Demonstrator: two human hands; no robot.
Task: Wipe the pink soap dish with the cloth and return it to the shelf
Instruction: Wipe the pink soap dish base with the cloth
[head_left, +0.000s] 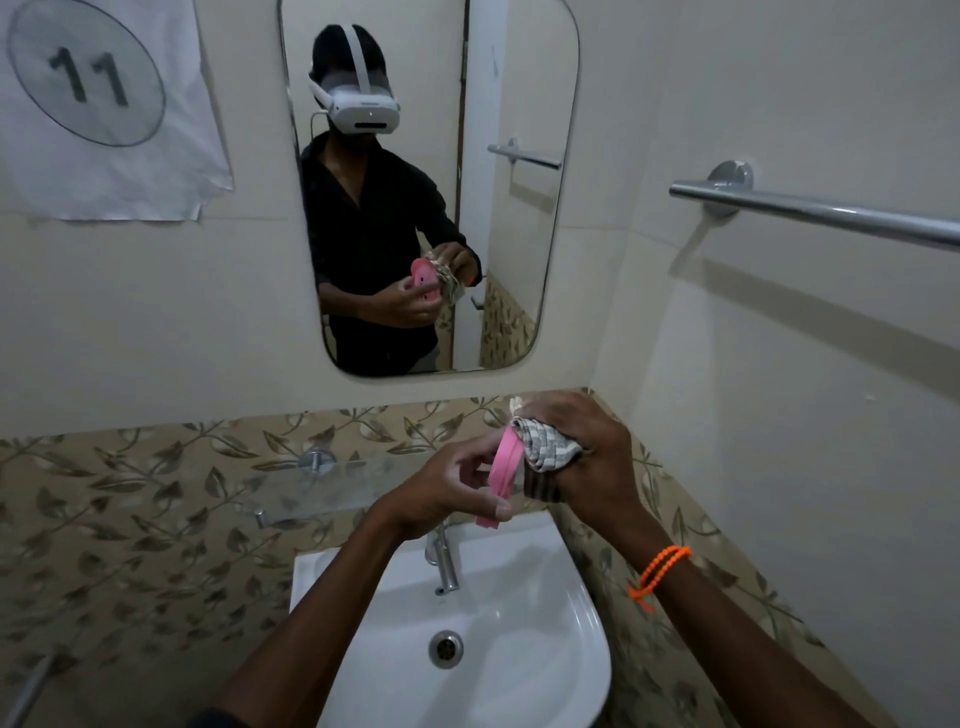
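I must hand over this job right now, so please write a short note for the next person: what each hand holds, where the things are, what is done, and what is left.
Left hand: holds the pink plastic soap dish on edge, above the white ceramic sink.
Right hand: presses the bunched grey-and-white checked cloth against the dish.
Clear glass wall shelf: sits behind the left hand, above the sink, nothing visible on it.
Done: dish is off the shelf, wiping is under way.
Left: finish wiping; how clean the dish is cannot be judged. Then set it back on the shelf.
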